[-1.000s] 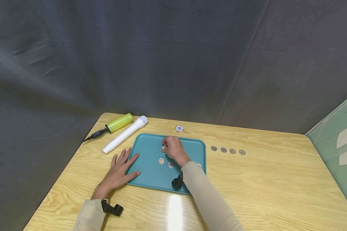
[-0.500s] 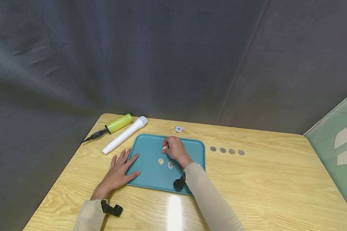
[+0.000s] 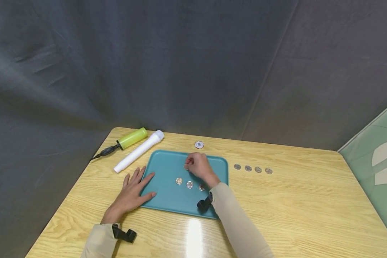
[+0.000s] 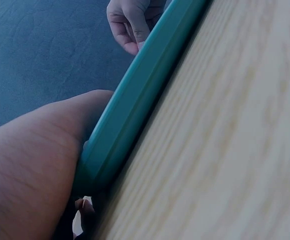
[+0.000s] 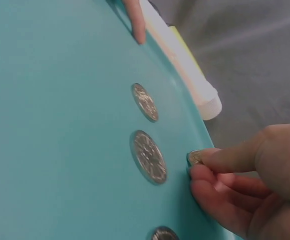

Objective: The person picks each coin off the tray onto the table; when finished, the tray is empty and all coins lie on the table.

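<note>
My right hand [image 3: 200, 165] is over the far part of the teal tray [image 3: 164, 200], thumb and fingers pinching a coin [image 5: 195, 157] by its edge. Below that hand, a row of three silvery coins lies on the tray: a left coin [image 3: 178, 181], a middle coin [image 3: 189, 185] and a right coin [image 3: 201, 187] beside the forearm. With fingers spread, my left hand [image 3: 132, 191] rests across the tray's left rim, the thumb and a finger reaching inside. In the left wrist view, the tray rim [image 4: 130, 95] hides part of the right hand's fingertips.
Several coins [image 3: 248, 168] line up on the wooden table [image 3: 309, 200] right of the tray. A poker chip [image 3: 199, 144] lies behind the tray. To the left are a white microphone-shaped stick [image 3: 138, 152] and a yellow-green hand pump [image 3: 133, 138]. A dark curtain [image 3: 193, 71] hangs behind.
My right hand has shifted slightly right, still pinching the coin. The row's right coin now shows fully from behind the forearm. My left hand stays in place.
</note>
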Action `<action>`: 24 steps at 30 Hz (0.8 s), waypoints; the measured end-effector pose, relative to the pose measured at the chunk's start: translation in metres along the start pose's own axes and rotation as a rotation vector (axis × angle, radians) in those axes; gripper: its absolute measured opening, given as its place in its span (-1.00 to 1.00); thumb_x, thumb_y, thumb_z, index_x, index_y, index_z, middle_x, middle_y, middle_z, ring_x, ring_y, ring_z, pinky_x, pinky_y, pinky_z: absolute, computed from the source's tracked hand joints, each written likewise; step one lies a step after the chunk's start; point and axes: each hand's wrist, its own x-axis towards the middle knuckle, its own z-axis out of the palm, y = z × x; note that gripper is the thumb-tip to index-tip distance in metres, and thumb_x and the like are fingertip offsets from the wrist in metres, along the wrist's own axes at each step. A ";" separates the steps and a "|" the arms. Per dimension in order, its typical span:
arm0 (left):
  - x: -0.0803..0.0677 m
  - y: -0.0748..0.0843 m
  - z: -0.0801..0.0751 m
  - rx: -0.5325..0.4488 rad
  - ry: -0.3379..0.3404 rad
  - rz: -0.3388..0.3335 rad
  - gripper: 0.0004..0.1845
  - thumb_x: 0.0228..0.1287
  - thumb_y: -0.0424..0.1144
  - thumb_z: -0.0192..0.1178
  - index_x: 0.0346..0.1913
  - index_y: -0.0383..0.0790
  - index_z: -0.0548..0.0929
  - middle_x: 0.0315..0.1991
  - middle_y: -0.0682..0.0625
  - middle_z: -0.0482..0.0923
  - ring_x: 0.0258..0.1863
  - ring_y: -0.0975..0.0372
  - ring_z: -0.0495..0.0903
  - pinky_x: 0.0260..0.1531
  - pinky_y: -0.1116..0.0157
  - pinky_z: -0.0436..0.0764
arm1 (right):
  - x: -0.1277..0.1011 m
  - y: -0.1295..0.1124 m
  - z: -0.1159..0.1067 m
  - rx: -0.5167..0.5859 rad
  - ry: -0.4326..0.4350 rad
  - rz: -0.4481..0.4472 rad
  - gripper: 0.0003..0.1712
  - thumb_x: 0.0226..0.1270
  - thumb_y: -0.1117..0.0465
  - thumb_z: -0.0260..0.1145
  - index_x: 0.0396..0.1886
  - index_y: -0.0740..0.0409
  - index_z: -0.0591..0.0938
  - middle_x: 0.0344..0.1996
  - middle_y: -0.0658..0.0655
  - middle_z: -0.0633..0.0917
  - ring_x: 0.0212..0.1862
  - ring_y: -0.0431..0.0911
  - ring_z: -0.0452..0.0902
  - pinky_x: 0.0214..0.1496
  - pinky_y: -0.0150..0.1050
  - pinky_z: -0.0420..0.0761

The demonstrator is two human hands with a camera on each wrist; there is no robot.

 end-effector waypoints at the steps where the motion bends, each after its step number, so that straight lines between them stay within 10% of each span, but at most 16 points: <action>1: 0.000 0.000 0.000 0.000 -0.003 -0.002 -0.21 0.30 0.11 0.26 0.53 -0.07 0.31 0.61 -0.30 -0.02 0.59 -0.29 -0.10 0.41 -0.39 -0.15 | 0.000 0.001 -0.001 0.021 -0.003 0.010 -0.93 0.26 0.40 0.39 -0.43 0.26 0.72 -0.53 0.14 0.75 -0.53 -0.22 0.62 -0.45 -0.40 0.56; 24: 0.000 -0.001 0.000 0.003 -0.001 0.000 -0.21 0.29 0.12 0.26 0.52 -0.09 0.33 0.60 -0.32 -0.01 0.58 -0.30 -0.08 0.41 -0.39 -0.14 | -0.012 0.020 -0.028 0.333 0.004 0.144 -0.89 0.28 0.45 0.36 -0.25 0.41 0.76 -0.42 0.35 0.79 -0.52 -0.19 0.71 -0.40 -0.28 0.75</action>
